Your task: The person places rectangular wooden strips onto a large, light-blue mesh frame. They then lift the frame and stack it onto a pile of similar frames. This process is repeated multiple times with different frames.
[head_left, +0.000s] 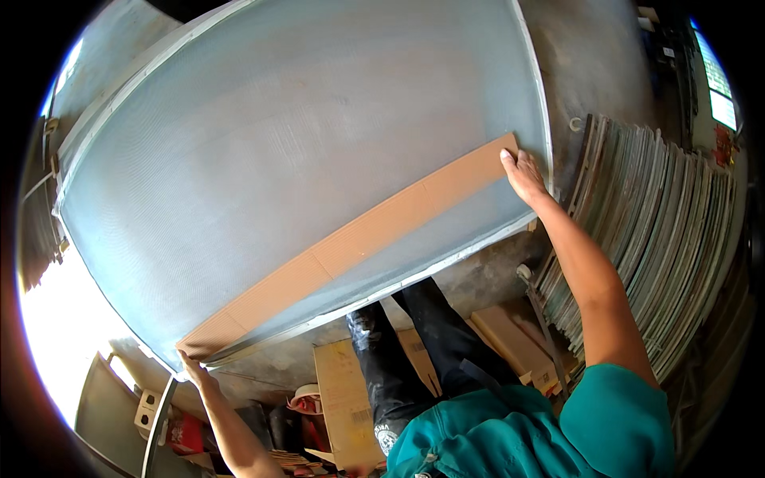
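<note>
A long brown cardboard strip (351, 247) lies slantwise across the near part of a large framed mesh screen (279, 135), its right end farther from me. My right hand (526, 177) is closed on the strip's right end, thumb on top, close to the screen's right edge. At the near left corner of the screen, my left hand (194, 370) grips the other end; most of its fingers are hidden. The greyish mesh shows through on both sides of the strip, inside a pale frame.
Many thin framed panels (645, 231) stand packed together at my right. Below the screen are cardboard boxes (343, 398) and flattened cartons (510, 342) by my legs. A round container with red things (305, 400) sits at lower left, near a perforated block (146, 413).
</note>
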`<move>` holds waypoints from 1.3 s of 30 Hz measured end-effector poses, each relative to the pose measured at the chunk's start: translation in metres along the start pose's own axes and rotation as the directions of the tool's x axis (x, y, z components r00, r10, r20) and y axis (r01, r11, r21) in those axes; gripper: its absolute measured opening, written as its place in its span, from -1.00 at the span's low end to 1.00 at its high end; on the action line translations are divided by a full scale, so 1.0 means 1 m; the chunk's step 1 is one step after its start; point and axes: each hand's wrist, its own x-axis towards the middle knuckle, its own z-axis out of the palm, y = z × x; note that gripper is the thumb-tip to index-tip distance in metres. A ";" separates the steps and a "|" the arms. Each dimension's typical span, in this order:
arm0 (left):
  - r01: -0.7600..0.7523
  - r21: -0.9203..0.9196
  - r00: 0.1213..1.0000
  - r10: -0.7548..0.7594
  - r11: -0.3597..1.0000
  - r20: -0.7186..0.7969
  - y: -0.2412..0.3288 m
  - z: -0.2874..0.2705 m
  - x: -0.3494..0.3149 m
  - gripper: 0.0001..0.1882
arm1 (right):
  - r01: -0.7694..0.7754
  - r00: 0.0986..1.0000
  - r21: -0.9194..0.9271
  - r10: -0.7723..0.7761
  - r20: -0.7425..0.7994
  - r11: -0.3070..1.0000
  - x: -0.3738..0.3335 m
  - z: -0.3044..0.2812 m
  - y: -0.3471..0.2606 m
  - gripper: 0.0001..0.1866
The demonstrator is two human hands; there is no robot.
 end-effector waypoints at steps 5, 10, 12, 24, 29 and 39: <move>-0.257 -0.154 0.965 0.262 0.954 0.018 -0.033 -0.036 0.031 -0.53 | 0.180 0.983 0.304 -0.183 -0.019 0.936 0.007 0.007 -0.002 -0.45; -0.109 -0.126 0.970 0.078 0.986 -0.229 -0.001 -0.020 -0.017 -0.52 | -0.187 0.980 0.334 0.151 0.133 0.924 0.010 -0.003 0.017 -0.19; -0.098 -0.062 0.969 0.081 0.993 -0.233 0.015 -0.023 -0.019 -0.34 | -0.202 0.978 0.342 0.169 0.126 0.918 0.017 -0.003 0.033 -0.11; -0.237 -0.089 0.963 0.221 0.967 -0.156 -0.002 -0.052 0.045 -0.26 | -0.036 0.998 0.402 0.013 0.059 0.915 0.025 -0.003 0.000 -0.09; -0.272 -0.206 0.960 0.280 0.940 0.008 0.139 0.034 0.034 -0.29 | -0.001 0.999 0.513 -0.024 0.043 0.858 0.083 -0.043 -0.074 -0.09; -0.326 -0.273 0.944 0.327 0.905 -0.042 0.216 0.033 0.047 -0.17 | 0.100 0.992 0.573 -0.040 -0.117 0.813 0.143 -0.095 -0.124 -0.19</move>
